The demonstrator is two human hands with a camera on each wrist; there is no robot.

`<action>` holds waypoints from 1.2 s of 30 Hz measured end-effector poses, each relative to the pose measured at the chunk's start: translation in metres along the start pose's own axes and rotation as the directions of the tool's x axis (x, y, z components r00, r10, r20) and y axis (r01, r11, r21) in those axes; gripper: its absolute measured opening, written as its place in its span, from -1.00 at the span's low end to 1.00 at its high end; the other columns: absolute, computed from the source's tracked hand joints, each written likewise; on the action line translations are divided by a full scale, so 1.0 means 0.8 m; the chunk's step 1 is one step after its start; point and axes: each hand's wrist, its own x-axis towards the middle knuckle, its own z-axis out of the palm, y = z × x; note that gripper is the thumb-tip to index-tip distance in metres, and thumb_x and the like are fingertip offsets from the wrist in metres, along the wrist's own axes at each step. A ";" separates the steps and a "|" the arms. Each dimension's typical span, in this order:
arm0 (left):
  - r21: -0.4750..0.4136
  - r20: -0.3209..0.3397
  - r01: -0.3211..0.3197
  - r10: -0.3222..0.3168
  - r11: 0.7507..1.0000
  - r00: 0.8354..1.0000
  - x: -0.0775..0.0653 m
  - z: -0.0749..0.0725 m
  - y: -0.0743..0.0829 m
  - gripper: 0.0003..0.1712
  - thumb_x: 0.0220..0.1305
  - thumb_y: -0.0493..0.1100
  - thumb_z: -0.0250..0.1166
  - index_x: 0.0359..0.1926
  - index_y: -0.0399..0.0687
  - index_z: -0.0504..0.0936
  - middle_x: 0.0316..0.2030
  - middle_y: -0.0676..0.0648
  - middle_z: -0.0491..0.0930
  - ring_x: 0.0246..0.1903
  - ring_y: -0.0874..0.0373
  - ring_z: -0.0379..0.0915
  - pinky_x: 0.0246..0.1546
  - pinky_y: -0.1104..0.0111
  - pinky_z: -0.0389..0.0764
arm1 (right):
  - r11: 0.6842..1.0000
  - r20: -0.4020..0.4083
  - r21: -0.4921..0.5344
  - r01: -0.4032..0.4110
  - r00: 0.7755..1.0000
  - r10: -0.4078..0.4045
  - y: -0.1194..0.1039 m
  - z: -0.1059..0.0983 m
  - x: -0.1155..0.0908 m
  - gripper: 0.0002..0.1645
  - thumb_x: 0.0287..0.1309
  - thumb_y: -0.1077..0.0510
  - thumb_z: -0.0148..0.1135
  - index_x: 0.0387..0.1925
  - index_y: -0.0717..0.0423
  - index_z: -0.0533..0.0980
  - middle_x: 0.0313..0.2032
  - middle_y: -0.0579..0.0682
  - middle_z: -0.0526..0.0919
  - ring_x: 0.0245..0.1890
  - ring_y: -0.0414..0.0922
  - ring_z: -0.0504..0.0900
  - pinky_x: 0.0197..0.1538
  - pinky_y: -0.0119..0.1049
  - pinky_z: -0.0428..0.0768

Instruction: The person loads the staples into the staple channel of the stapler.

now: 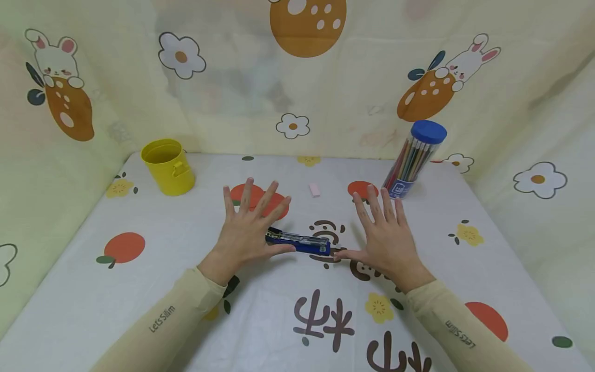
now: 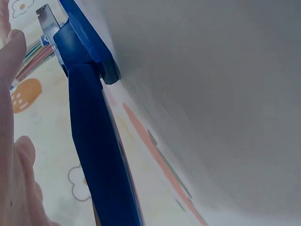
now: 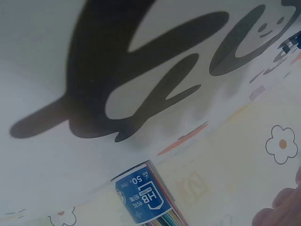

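A dark blue stapler (image 1: 309,245) with a metal strip along its top lies near the middle of the table. My left hand (image 1: 245,233) is over its left end, fingers spread straight; the hand hides part of that end. Large and close in the left wrist view, the same stapler (image 2: 101,141) stands beside the fingers (image 2: 9,61), and a metal piece sticks out at its top. To the right, my right hand (image 1: 389,242) is spread wide too, its thumb pointing at the stapler's right end. I cannot tell whether that thumb touches it. Nothing is held in the right hand.
At the back left stands a yellow bucket-like cup (image 1: 176,178). A clear pencil jar (image 1: 411,160) with a blue lid stands at the back right, beyond the right fingertips. A small pink block (image 1: 314,189) lies behind the stapler. The printed cloth (image 1: 139,299) covers the table.
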 end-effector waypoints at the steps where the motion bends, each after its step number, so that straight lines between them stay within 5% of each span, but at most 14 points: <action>1: -0.003 -0.004 0.000 0.000 1.000 1.000 0.000 0.000 0.000 0.24 -0.04 0.81 -0.11 0.60 0.44 -0.07 0.58 0.00 -0.53 0.46 -0.31 -0.82 0.20 -0.45 -0.54 | 1.000 0.001 -0.002 -0.002 1.000 0.002 0.000 0.000 0.001 0.64 -0.30 -0.76 0.23 0.60 0.08 -0.13 0.56 0.31 -0.23 0.53 0.26 -0.35 0.46 0.22 -0.20; 7: -0.108 0.020 0.002 0.000 0.994 1.000 0.004 0.001 -0.009 0.26 -0.02 0.79 -0.06 0.61 0.40 -0.12 0.60 -0.04 -0.40 0.51 -0.27 -0.63 0.27 -0.39 -0.49 | 1.000 0.057 0.010 0.006 0.998 -0.007 -0.002 -0.001 0.011 0.64 -0.29 -0.76 0.22 0.61 0.06 -0.13 0.56 0.29 -0.19 0.53 0.25 -0.17 0.46 0.22 -0.16; 11: -0.354 0.073 0.051 -0.027 0.934 0.997 0.004 -0.002 -0.032 0.28 -0.05 0.72 0.15 0.60 0.39 -0.03 0.58 -0.06 -0.07 0.50 -0.17 -0.09 0.38 -0.24 -0.05 | 0.997 0.128 0.080 0.006 0.992 -0.017 -0.004 -0.004 0.019 0.60 -0.30 -0.74 0.27 0.60 0.05 -0.03 0.52 0.30 0.02 0.45 0.26 0.16 0.38 0.23 0.15; 15: -0.615 0.170 0.150 -0.056 0.774 0.984 0.000 0.004 -0.062 0.20 -0.12 0.62 0.36 0.53 0.37 0.21 0.43 0.04 0.30 0.30 -0.01 0.32 0.20 -0.08 0.40 | 0.963 0.251 0.260 -0.066 0.968 -0.002 -0.007 -0.005 0.026 0.44 -0.35 -0.51 0.54 0.53 -0.01 0.20 0.39 0.30 0.31 0.29 0.26 0.41 0.20 0.20 0.44; 18: -0.747 0.232 0.210 -0.048 0.631 0.971 -0.005 0.014 -0.083 0.09 -0.12 0.48 0.50 0.43 0.26 0.39 0.30 0.07 0.45 0.16 0.04 0.42 0.10 0.03 0.48 | 0.899 0.352 0.410 -0.154 0.936 0.000 -0.009 -0.003 0.032 0.31 -0.37 -0.31 0.67 0.46 -0.02 0.32 0.23 0.24 0.47 0.16 0.16 0.51 0.13 0.11 0.53; 21: -0.820 0.255 0.231 -0.026 0.523 0.967 -0.009 0.024 -0.098 -0.07 -0.10 0.31 0.60 0.31 0.16 0.52 0.16 0.05 0.56 0.06 0.06 0.45 0.03 0.11 0.48 | 0.826 0.423 0.515 -0.230 0.906 -0.011 -0.008 0.002 0.038 0.17 -0.34 -0.20 0.71 0.37 0.00 0.41 0.09 0.14 0.56 0.01 0.05 0.56 0.06 0.01 0.57; 24: -0.868 0.249 0.226 -0.006 0.443 0.969 -0.012 0.033 -0.104 -0.23 -0.06 0.18 0.63 0.20 0.14 0.62 0.05 0.05 0.62 0.01 0.07 0.46 -0.03 0.14 0.47 | 0.752 0.468 0.585 -0.303 0.884 -0.008 -0.005 0.006 0.041 0.02 -0.29 -0.12 0.73 0.27 0.02 0.49 -0.03 0.06 0.62 -0.11 -0.01 0.58 -0.04 -0.05 0.59; 29: -0.943 0.215 0.202 0.020 0.263 0.976 -0.017 0.056 -0.109 -0.36 0.05 -0.07 0.61 0.18 0.00 0.64 0.01 -0.01 0.63 -0.04 0.02 0.49 -0.15 0.26 0.51 | 0.675 0.482 0.651 -0.347 0.876 -0.014 0.000 0.010 0.040 -0.18 -0.26 -0.03 0.73 0.12 0.04 0.59 -0.19 -0.02 0.64 -0.21 -0.07 0.59 -0.12 -0.12 0.59; 31: -0.958 0.213 0.205 0.019 0.202 0.977 -0.021 0.063 -0.111 -0.38 0.07 -0.15 0.60 0.18 -0.05 0.63 0.03 -0.04 0.62 -0.07 -0.03 0.48 -0.23 0.32 0.53 | 0.659 0.481 0.665 -0.351 0.877 -0.018 0.002 0.012 0.038 -0.23 -0.25 -0.03 0.72 0.08 0.04 0.62 -0.22 -0.04 0.65 -0.23 -0.08 0.60 -0.14 -0.14 0.59; 36: -0.967 0.228 0.226 0.001 0.120 0.974 -0.024 0.070 -0.114 -0.43 0.07 -0.21 0.59 0.14 -0.07 0.64 0.08 -0.09 0.58 -0.10 -0.09 0.48 -0.22 0.37 0.55 | 0.641 0.484 0.671 -0.372 0.875 0.002 0.004 0.018 0.035 -0.38 -0.19 0.01 0.70 -0.01 0.00 0.69 -0.25 -0.07 0.66 -0.23 -0.09 0.60 -0.16 -0.18 0.60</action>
